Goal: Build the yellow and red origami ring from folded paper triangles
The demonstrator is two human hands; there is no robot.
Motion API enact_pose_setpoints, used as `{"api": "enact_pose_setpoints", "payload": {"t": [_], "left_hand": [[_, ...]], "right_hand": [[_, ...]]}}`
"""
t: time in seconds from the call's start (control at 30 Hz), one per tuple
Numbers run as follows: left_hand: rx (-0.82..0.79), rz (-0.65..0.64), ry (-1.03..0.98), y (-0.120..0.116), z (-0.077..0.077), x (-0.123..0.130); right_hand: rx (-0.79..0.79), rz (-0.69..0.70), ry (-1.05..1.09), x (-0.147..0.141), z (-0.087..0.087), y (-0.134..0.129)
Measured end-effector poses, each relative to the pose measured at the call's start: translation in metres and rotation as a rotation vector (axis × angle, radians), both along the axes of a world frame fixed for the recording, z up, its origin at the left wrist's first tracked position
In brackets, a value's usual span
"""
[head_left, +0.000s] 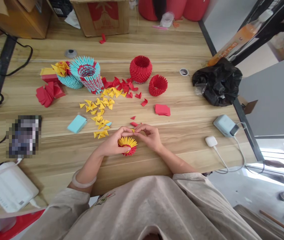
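Note:
My left hand (111, 144) is wrapped round a small round piece (127, 142) built of folded paper, yellow on top and red below. My right hand (150, 137) pinches a tiny yellow folded paper triangle (132, 130) just above that piece, and my left fingertips reach it too. Loose yellow paper triangles (101, 104) lie in a scattered strip beyond my left hand. Past them are loose red paper triangles (124, 85). A stray red triangle (134, 124) rests just beyond my fingertips.
Two red folded-paper bowls (140, 69) and a blue-and-red paper vase (91, 78) stand farther back. Blue paper slips (77, 123) and red slips (162, 110) lie on the table. A black plastic bag (218, 83), a charger (225, 125) and a phone (24, 136) are at the sides.

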State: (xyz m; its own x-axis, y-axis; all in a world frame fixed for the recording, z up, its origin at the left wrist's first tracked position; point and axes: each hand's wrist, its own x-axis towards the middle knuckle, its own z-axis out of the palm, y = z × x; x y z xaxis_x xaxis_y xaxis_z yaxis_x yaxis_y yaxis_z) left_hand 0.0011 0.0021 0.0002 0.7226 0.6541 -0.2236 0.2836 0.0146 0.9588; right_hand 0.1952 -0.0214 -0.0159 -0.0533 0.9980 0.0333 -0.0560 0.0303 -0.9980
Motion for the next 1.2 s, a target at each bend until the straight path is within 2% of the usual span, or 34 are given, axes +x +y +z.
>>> {"api": "enact_pose_setpoints", "payload": {"t": [0.1,0.23,0.33,0.43,0.5,0.57,0.67,0.73,0.93,1.2], "left_hand": [[0.007,-0.028,0.055,-0.001,0.002,0.000],[-0.007,-0.054,0.040,-0.002,0.005,0.002],[-0.019,-0.095,0.035,-0.003,0.005,0.003],[-0.069,-0.083,-0.018,-0.002,0.003,0.004],[-0.169,0.012,-0.125,-0.001,0.001,0.005],[-0.290,0.185,-0.205,-0.001,0.000,0.006],[-0.444,0.462,-0.215,0.001,0.003,0.008],[-0.534,0.558,-0.215,0.003,0.006,0.009],[-0.657,0.620,-0.240,0.004,0.007,0.010],[-0.707,0.640,-0.310,0.005,0.005,0.010]], "right_hand": [[-0.214,0.058,0.220,0.003,0.000,0.003],[-0.373,0.209,0.345,0.008,-0.003,0.007],[-0.430,0.265,0.377,0.008,-0.006,0.007],[-0.380,0.175,0.367,0.009,-0.005,0.007],[-0.326,0.103,0.341,0.011,-0.002,0.007],[-0.292,0.079,0.312,0.014,0.000,0.009],[-0.257,0.055,0.274,0.016,0.003,0.010],[-0.222,0.041,0.248,0.017,0.004,0.009],[-0.178,0.100,0.215,0.016,0.002,0.008],[-0.246,0.070,0.262,0.015,0.001,0.008]]}}
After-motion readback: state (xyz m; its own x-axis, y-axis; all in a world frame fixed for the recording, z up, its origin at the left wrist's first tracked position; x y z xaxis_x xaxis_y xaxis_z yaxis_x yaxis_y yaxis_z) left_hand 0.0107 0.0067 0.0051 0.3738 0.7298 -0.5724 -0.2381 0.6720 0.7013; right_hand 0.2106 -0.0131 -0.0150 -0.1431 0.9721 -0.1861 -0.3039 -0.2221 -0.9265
